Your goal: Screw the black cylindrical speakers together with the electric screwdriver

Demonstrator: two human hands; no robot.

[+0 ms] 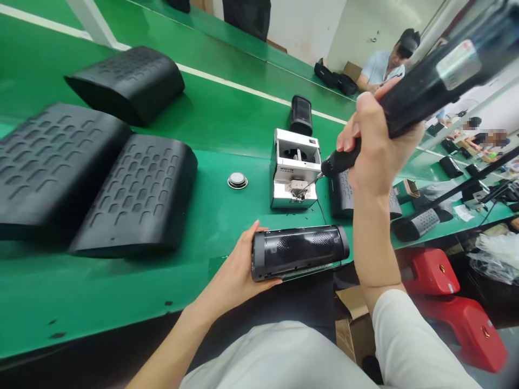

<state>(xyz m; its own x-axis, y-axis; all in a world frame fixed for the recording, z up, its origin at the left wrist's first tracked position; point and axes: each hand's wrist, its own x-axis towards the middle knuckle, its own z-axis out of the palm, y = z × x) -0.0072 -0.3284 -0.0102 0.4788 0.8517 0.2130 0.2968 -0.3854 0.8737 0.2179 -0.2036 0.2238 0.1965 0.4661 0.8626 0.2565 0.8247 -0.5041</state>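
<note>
My left hand (239, 267) grips the left end of a black speaker-like unit (304, 251) at the front edge of the green bench. In my right hand (375, 135) is a black power screwdriver (433, 70), tilted so that its bit points down and left. The bit's tip is at the front of a silver screw feeder machine (294, 202), beyond the black unit. To the left of the machine lies a small round metal disc (237, 180). A small black box (301, 114) stands behind the machine.
Several black shells with dimpled surfaces (138, 194) lie at the left. Another dimpled shell (341, 194) is right of the machine, partly behind my right forearm. Red cases (466, 324) and a cardboard box (357, 324) sit below at the right. A person (383, 67) works across the bench.
</note>
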